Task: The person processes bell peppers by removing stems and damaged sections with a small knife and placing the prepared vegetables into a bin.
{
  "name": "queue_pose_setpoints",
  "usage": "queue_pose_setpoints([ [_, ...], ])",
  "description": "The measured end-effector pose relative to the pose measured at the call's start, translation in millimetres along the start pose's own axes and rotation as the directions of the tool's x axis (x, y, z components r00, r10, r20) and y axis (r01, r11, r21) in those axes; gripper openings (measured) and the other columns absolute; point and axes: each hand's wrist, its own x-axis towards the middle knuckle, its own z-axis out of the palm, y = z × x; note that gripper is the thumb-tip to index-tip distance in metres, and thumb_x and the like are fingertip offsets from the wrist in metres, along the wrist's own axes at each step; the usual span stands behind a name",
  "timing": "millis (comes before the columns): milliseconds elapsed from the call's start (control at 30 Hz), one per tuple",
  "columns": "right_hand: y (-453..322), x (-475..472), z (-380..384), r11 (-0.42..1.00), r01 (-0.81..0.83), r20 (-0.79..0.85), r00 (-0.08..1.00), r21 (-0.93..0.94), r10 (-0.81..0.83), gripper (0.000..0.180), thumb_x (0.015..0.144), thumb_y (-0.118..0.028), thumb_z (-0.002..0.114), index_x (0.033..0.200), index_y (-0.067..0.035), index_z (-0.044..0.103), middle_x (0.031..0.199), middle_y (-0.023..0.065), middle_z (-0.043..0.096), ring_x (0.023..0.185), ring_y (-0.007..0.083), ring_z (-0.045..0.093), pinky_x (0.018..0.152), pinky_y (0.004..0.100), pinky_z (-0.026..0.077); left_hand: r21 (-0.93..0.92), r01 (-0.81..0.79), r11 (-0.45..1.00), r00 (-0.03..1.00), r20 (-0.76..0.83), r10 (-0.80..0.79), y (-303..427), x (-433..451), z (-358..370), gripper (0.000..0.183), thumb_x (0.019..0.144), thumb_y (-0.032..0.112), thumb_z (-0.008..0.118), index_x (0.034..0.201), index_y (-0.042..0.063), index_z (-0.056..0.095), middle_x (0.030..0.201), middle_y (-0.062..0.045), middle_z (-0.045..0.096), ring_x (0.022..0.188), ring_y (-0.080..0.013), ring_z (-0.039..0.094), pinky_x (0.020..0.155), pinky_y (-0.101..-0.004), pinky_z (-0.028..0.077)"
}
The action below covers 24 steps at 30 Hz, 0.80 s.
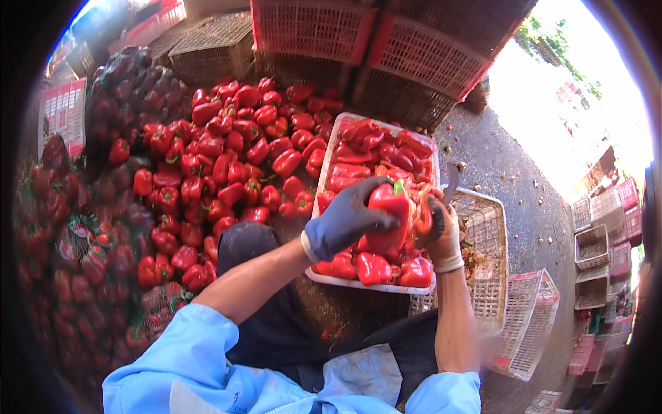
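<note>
My left hand point(344, 220), in a dark blue glove with a pale cuff, grips a red bell pepper point(389, 215) with a green stem. Above the pepper-filled white plastic crate point(321, 178), the pepper's right side shows pale orange-red inner flesh. Close on the right is my gloved right hand point(439, 233), shut on a knife whose short curved blade point(452, 181) points up and away from the pepper. The knife's handle is mostly hidden in the fingers. Whether the right fingers also touch the pepper is hard to tell.
A heap of red bell peppers point(227, 155) covers the floor to the left, beside net sacks of peppers point(77, 290). Stacked red plastic crates point(315, 31) stand behind. To the right are a basket with pale scraps point(489, 248) and another crate point(527, 321).
</note>
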Motion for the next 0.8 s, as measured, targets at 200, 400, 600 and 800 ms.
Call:
queue_pose_setpoints([
  [200,-30,10,-4,0.726,-0.374,0.076,0.91,0.577,0.408,0.029,0.102,-0.018,0.074,0.128,-0.006,0.068,0.102,-0.0013,0.072,0.085,0.0082,0.068,0.074,0.0255,0.056,-0.098,0.009,0.995,0.999,0.048,-0.004,-9,6,-9,0.069,0.084,0.013,0.084,0.145,-0.003,0.055,0.124,-0.008,0.066,0.112,-0.0155,0.065,0.1,-0.0322,0.055],
  [400,-36,8,-10,0.76,-0.499,0.241,0.866,0.416,0.437,0.029,0.097,-0.015,0.077,0.122,-0.004,0.066,0.091,0.0041,0.073,0.066,0.0108,0.067,0.05,0.0269,0.051,-0.406,0.067,0.911,0.992,0.122,-0.019,-9,-1,-15,0.067,0.087,0.012,0.081,0.147,-0.002,0.055,0.128,-0.008,0.067,0.117,-0.015,0.063,0.105,-0.033,0.052],
  [600,-31,-4,23,0.484,-0.523,0.178,0.787,0.702,0.592,0.022,0.103,-0.028,0.07,0.1,-0.006,0.072,0.071,0.0039,0.061,0.05,0.0147,0.059,0.039,0.0317,0.043,-0.651,0.041,0.758,0.988,0.139,0.066,1,5,-16,0.074,0.085,0.008,0.076,0.153,-0.002,0.049,0.131,-0.008,0.069,0.119,-0.0171,0.066,0.109,-0.0343,0.052],
  [800,13,13,-2,0.445,-0.513,0.093,0.725,0.734,0.682,0.016,0.106,-0.024,0.066,0.098,-0.01,0.067,0.066,-0.0004,0.06,0.05,0.0139,0.057,0.038,0.0314,0.042,-0.148,-0.157,0.976,0.987,-0.039,0.153,27,-14,-14,0.09,0.077,0.01,0.084,0.157,-0.001,0.044,0.141,-0.011,0.063,0.127,-0.0178,0.062,0.112,-0.0361,0.052],
])
